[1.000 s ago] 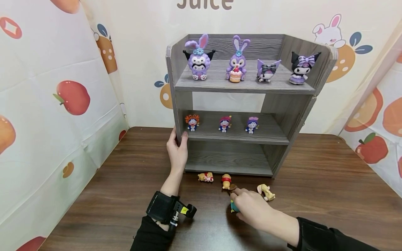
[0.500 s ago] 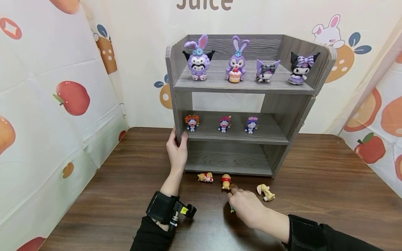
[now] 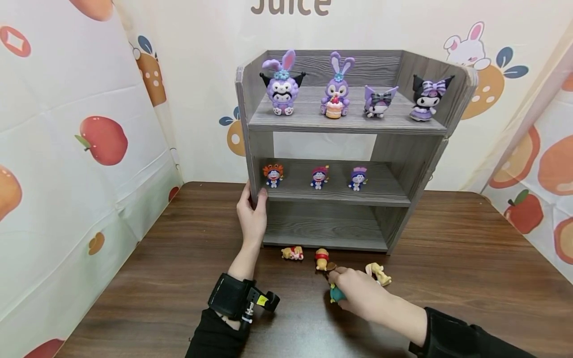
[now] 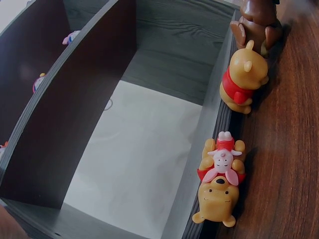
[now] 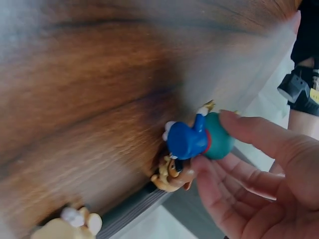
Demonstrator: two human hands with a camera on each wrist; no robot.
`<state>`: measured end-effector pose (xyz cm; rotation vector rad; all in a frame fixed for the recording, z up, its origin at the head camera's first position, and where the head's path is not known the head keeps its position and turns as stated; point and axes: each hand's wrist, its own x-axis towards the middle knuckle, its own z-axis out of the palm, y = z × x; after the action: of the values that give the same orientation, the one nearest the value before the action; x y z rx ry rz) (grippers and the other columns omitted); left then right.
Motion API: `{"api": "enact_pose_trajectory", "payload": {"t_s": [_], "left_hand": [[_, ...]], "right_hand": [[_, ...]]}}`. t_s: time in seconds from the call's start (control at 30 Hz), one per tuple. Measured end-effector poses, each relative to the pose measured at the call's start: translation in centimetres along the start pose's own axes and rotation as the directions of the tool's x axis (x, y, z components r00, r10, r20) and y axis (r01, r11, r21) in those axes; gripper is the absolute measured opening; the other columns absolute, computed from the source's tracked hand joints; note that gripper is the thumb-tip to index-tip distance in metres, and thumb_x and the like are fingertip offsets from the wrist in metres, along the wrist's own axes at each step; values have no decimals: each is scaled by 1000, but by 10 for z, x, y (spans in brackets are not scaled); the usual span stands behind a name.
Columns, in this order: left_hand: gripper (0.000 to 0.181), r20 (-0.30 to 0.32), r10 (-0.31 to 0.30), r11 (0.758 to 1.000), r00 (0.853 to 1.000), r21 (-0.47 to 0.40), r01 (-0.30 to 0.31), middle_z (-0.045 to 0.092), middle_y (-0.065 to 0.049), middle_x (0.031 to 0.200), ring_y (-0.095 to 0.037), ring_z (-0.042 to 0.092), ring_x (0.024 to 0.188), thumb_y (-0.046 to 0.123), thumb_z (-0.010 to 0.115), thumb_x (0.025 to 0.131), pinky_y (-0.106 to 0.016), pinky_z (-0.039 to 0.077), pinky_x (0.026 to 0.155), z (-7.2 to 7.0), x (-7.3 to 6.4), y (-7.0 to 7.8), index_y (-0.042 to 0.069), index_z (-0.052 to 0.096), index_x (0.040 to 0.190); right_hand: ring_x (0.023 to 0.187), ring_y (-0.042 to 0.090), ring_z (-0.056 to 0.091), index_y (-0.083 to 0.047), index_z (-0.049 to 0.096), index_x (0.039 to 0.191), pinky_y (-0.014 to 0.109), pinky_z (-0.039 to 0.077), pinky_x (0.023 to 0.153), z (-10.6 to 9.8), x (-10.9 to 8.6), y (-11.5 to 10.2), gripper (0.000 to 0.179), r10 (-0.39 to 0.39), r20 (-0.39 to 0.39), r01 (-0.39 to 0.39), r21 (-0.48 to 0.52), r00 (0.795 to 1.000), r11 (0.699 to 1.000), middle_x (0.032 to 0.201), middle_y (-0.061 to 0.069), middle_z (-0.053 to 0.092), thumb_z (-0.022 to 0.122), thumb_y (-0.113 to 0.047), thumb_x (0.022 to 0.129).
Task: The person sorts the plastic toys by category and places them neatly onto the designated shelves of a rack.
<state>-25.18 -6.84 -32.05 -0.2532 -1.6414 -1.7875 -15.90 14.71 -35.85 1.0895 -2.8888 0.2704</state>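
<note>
Left hand (image 3: 252,219) still around side of shelf (image 3: 338,196); right hand (image 3: 361,293), blue-and-teal figurine (image 5: 198,139) in pinch, slightly farther right than before.

In the head view, the right hand (image 3: 361,294) hides parts of the teal figure (image 3: 335,294) and of the brown figure (image 3: 331,266) just ahead of it. The left wrist view crops the left hand (image 4: 9,226) to a sliver.
</note>
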Motion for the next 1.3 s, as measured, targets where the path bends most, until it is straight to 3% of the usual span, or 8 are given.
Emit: {"api": "enact_pose_trajectory", "payload": {"t_s": [0.2, 0.4, 0.53, 0.7, 1.07, 1.2, 1.3], "left_hand": [[40, 5, -5, 1000, 1000, 0, 5, 54, -28, 108, -14, 43, 75, -4, 48, 86, -20, 36, 62, 0, 0, 0, -8, 44, 125], [40, 6, -5, 1000, 1000, -2, 5, 52, -25, 114, -15, 46, 83, -4, 47, 86, -20, 38, 68, 0, 0, 0, -8, 44, 125], [40, 6, -11, 1000, 1000, -3, 11, 52, -24, 116, -16, 46, 86, -3, 48, 86, -19, 39, 70, 0, 0, 1, -8, 44, 125], [40, 3, -7, 1000, 1000, 2, 7, 53, -26, 112, -15, 45, 79, -4, 47, 85, -19, 38, 65, 0, 0, 1, -9, 44, 125], [41, 10, 8, 1000, 1000, 0, -8, 53, -26, 112, -14, 45, 77, -4, 47, 85, -20, 37, 64, 0, -1, 0, -8, 44, 126], [41, 9, 10, 1000, 1000, -2, -10, 54, -27, 109, -14, 44, 75, -4, 47, 85, -20, 37, 63, 0, -1, 0, -8, 44, 126], [41, 6, 9, 1000, 1000, -5, -9, 54, -27, 109, -14, 44, 76, -4, 47, 85, -20, 37, 64, 0, -1, -1, -8, 44, 126]], "right_hand": [[63, 3, 47, -4, 57, 85, 17, 42, 52, 1, -6, 13, 28, -29, -60, 41, 211, 998, 977, 73, -6, 53, 74, -1, 63], [63, 3, 52, -2, 59, 88, 19, 45, 54, 2, -14, 26, 28, -32, -109, 73, 396, 994, 916, 71, -6, 56, 72, 3, 64], [64, 4, 55, -6, 56, 84, 21, 47, 56, 1, -21, 34, 26, -22, -99, 67, 480, 995, 875, 71, -6, 58, 70, 5, 65], [64, 4, 57, -8, 54, 82, 21, 48, 56, 0, -26, 42, 27, -23, -91, 66, 511, 996, 857, 71, -6, 59, 70, 5, 65], [65, 5, 57, -6, 52, 85, 21, 48, 56, -1, -31, 48, 32, -31, -69, 62, 506, 997, 860, 73, -4, 59, 71, 6, 62], [69, 6, 56, -4, 55, 93, 23, 47, 59, -5, -32, 48, 38, -40, -48, 57, 446, 998, 893, 78, -4, 58, 75, -1, 62], [73, 8, 56, -3, 56, 98, 24, 47, 61, -9, -32, 46, 39, -16, -31, 27, 395, 999, 918, 84, -1, 59, 76, -14, 67]]}}
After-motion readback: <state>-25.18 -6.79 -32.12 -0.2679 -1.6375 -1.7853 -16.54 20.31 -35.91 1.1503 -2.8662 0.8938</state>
